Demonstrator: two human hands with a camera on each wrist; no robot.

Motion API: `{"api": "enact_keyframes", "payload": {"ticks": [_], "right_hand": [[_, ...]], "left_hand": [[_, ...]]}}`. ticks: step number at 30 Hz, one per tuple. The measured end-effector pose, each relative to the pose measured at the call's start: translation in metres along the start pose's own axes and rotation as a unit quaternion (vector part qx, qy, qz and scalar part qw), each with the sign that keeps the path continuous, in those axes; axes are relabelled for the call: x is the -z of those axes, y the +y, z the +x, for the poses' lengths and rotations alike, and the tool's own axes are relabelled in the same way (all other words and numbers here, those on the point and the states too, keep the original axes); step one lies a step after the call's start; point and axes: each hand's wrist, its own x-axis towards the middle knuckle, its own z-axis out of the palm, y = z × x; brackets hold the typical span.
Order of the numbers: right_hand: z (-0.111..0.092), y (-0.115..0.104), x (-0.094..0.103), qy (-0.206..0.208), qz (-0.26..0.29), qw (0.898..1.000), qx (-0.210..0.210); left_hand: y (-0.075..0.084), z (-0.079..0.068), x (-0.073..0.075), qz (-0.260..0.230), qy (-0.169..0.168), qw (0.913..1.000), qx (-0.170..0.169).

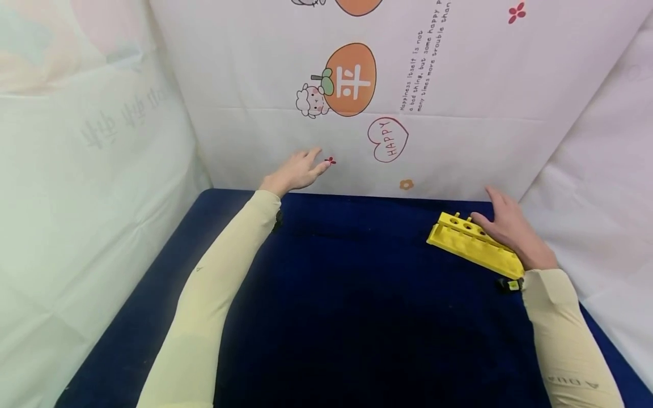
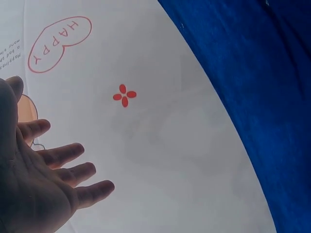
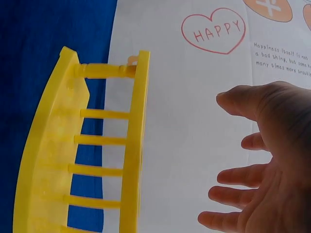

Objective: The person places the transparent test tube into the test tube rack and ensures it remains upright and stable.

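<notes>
A yellow rack with round holes along its top bar, looking like a test tube rack point(image 1: 474, 249), stands on the dark blue tabletop point(image 1: 357, 317) at the right. Over its right end, in the head view, hovers my right hand point(image 1: 510, 224). The right wrist view shows the rack's pegs point(image 3: 102, 141) and a gap between the rack and that hand point(image 3: 272, 165), whose fingers are extended and hold nothing. My left hand point(image 1: 298, 169) is raised near the back of the table, fingers spread. Nothing lies in its palm point(image 2: 39, 189) in the left wrist view.
White printed cloth point(image 1: 265, 130) hangs behind the table, with orange fruit drawings and a red heart point(image 1: 388, 140). More pale cloth point(image 1: 102, 226) hangs on the left side, and another sheet point(image 1: 607, 187) on the right.
</notes>
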Motion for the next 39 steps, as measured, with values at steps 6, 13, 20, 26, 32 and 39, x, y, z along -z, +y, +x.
{"api": "enact_keyframes", "payload": {"ticks": [6, 13, 20, 26, 32, 39], "right_hand": [[-0.008, 0.012, -0.001, -0.003, 0.008, 1.0, -0.025], [-0.013, 0.025, 0.002, 0.013, -0.003, 0.999, -0.033], [-0.023, 0.041, 0.002, 0.02, -0.016, 0.999, -0.035], [-0.027, 0.048, 0.0, 0.008, -0.019, 0.999, -0.044], [-0.032, 0.055, -0.001, -0.013, -0.028, 0.998, -0.054], [-0.037, 0.066, 0.0, -0.029, -0.033, 0.997, -0.057]], "left_hand": [[0.006, 0.006, -0.01, -0.03, 0.005, 0.9994, -0.017], [0.012, 0.011, -0.013, -0.059, 0.012, 0.998, -0.019], [0.015, 0.012, -0.023, -0.079, 0.004, 0.9966, -0.019], [0.011, 0.013, -0.033, -0.103, 0.007, 0.9946, -0.014], [0.009, 0.013, -0.046, -0.106, 0.008, 0.994, -0.025], [0.012, 0.014, -0.056, -0.123, 0.021, 0.9918, -0.03]]}}
